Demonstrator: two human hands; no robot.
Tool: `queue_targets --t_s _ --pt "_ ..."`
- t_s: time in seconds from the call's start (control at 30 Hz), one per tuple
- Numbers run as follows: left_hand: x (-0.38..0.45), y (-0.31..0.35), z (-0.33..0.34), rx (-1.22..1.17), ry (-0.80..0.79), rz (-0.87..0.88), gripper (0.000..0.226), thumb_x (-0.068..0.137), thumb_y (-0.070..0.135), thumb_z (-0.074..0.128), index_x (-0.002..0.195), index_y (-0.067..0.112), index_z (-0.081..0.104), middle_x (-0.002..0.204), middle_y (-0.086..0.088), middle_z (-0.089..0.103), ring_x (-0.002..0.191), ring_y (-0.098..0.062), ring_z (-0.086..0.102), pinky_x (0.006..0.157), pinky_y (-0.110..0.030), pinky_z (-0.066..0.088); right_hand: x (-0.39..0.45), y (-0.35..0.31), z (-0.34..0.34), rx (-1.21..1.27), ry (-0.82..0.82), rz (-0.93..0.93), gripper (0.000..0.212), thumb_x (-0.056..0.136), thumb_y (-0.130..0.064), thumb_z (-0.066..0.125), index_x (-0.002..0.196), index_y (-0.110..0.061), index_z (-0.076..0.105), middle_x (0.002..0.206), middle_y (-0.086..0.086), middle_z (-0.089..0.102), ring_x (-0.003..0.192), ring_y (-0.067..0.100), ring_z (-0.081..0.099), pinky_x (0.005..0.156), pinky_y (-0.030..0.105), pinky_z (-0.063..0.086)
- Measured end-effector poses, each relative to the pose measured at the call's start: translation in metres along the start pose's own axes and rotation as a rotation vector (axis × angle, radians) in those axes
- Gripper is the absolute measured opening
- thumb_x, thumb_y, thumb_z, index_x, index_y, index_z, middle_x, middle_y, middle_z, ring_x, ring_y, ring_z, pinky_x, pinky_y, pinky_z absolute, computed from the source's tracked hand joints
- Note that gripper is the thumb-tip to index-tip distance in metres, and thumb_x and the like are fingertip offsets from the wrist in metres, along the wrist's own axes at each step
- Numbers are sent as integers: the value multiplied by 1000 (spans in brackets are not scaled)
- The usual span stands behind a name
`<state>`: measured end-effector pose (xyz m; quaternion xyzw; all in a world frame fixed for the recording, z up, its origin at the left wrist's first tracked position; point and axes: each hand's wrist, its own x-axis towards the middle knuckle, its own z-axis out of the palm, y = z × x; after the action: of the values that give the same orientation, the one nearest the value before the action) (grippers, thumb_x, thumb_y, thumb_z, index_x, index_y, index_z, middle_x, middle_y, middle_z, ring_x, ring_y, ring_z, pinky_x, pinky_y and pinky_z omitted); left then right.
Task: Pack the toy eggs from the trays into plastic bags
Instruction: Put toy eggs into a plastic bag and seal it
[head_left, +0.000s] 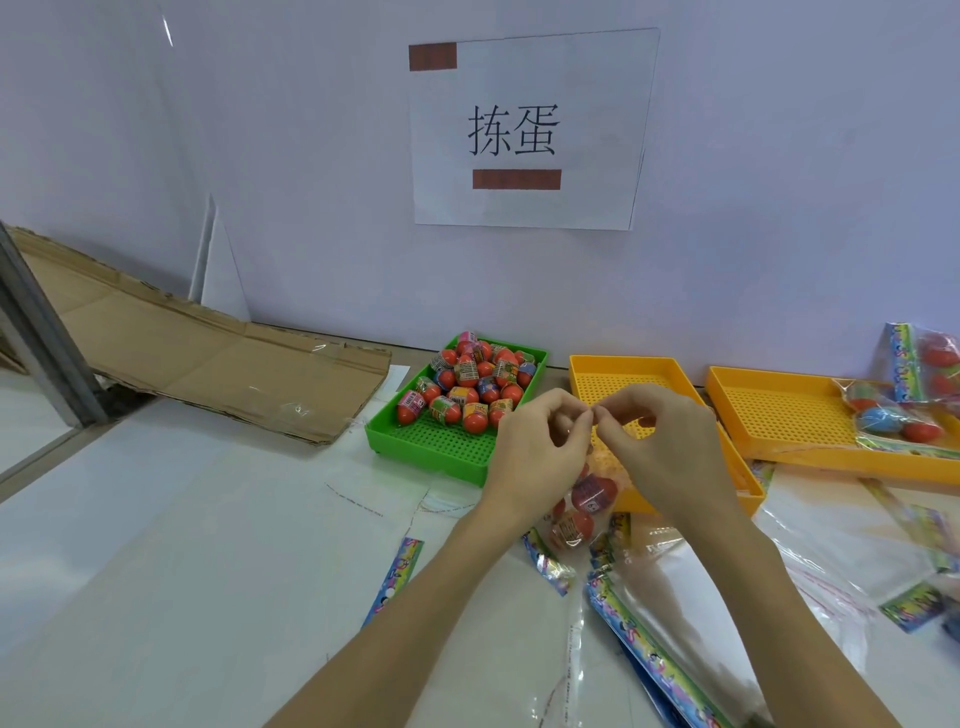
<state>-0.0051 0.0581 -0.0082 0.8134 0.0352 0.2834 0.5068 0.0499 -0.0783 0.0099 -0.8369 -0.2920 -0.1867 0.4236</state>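
Observation:
A green tray (415, 441) against the wall holds several red toy eggs (470, 384) with printed wrappers. In front of it my left hand (535, 447) and my right hand (660, 441) meet fingertip to fingertip and pinch the top edge of a clear plastic bag (584, 506). The bag hangs below my hands with a few eggs inside it. Beneath my right hand lies an orange tray (613, 374) with no eggs visible in it.
A second orange tray (769, 405) at the right carries a filled bag of eggs (893, 421); another filled bag (930, 358) leans on the wall. Empty bags with colourful header strips (670, 623) cover the table's right side. Flattened cardboard (218, 364) lies at the left.

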Motion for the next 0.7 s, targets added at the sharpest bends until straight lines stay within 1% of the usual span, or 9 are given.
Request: queue_targets --t_s 0.1,0.23,0.27,0.33,0.37,0.43,0.53,0.63,0.7 --pt "-1 0 1 27 -15 8 13 102 19 64 92 13 70 70 -12 65 62 -22 61 64 -46 53 -1 0 1 4 12 39 8 92 -20 74 86 -25 75 79 -19 68 77 -5 63 66 5 43" --pt "0 0 2 -4 -38 -51 14 102 21 65 93 13 72 71 -15 65 62 -24 58 65 -46 54 -1 -1 3 -35 22 31 5 92 -18 74 88 -20 75 81 -11 70 78 -3 62 67 10 44" --pt "1 -1 1 -33 -33 -68 15 101 22 66 93 12 72 66 -11 63 57 -18 55 60 -39 52 -1 -2 2 -37 6 9 4 92 -17 74 89 -19 76 82 -9 70 79 -2 62 68 11 45" --pt "4 -3 -3 -80 -18 -91 19 101 24 69 90 9 74 53 6 54 48 -4 48 54 -21 43 0 -2 -2 -35 -66 -64 4 93 -16 74 92 -19 76 85 -9 70 80 -1 61 69 13 47" --pt "5 -4 -5 -88 -22 -94 20 101 23 69 89 8 74 50 10 52 47 -3 47 54 -16 41 0 -2 -5 -35 -109 -98 5 93 -15 74 93 -19 77 86 -9 70 81 0 62 70 15 49" --pt "6 -6 -10 -88 -67 -83 19 102 19 67 91 4 74 52 11 53 48 -1 52 56 -14 42 1 -1 -10 -41 -154 -127 7 93 -13 74 94 -18 77 87 -8 70 82 3 62 71 20 53" --pt "6 -4 -14 -75 -160 -44 16 102 13 65 97 0 73 51 16 55 50 2 54 55 -9 40 1 1 -13 -33 -136 -103 6 91 -12 74 91 -17 76 85 -8 69 82 6 63 72 28 55" --pt "6 0 -17 -70 -183 -27 14 101 12 66 97 1 73 52 14 57 51 -1 56 57 -12 43 1 -1 -13 4 -108 -76 7 88 -12 74 84 -17 72 81 -9 69 79 7 63 70 30 55" --pt "6 3 -20 -52 -166 -13 13 101 12 67 95 3 74 56 4 60 56 -13 62 59 -28 52 1 -2 -12 -17 -88 -71 11 87 -11 75 80 -16 68 79 -5 66 77 11 61 68 32 53"
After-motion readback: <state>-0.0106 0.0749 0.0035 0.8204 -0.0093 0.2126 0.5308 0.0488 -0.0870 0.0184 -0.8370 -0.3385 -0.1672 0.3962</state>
